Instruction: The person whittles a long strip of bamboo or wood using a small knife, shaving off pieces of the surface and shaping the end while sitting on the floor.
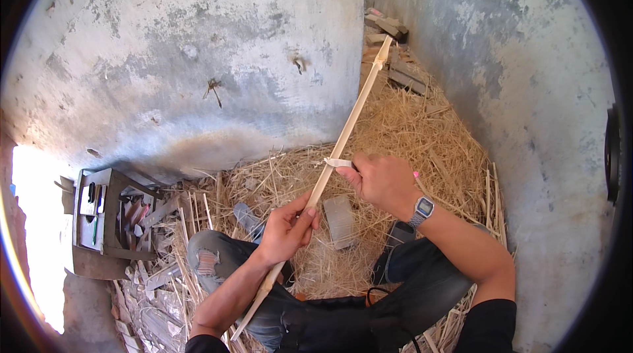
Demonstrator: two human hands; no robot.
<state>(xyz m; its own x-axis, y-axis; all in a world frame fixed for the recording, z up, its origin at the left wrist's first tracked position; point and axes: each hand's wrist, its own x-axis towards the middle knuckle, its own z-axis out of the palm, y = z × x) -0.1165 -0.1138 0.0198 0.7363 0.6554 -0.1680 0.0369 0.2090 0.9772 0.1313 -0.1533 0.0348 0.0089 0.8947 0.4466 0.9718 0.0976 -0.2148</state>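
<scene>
A long, pale split bamboo strip point(354, 112) slants from beside my left thigh up toward the far corner, with a node near its far end. My left hand point(287, 233) is closed around its lower part. My right hand point(386, 183), with a watch on the wrist, grips a knife point(339, 163) whose short, light blade lies across the strip, ahead of my left hand. Most of the handle is hidden in my fist. Small curled shavings cling to the strip by the blade.
A grey brick point(339, 221) lies on the straw-like shavings point(409, 129) between my feet. At left stands a small wooden stand point(115, 221) with pens on it, near a bright opening. Wood pieces and bricks point(389, 27) fill the far corner. Plastered walls point(198, 36) rise close ahead and at right.
</scene>
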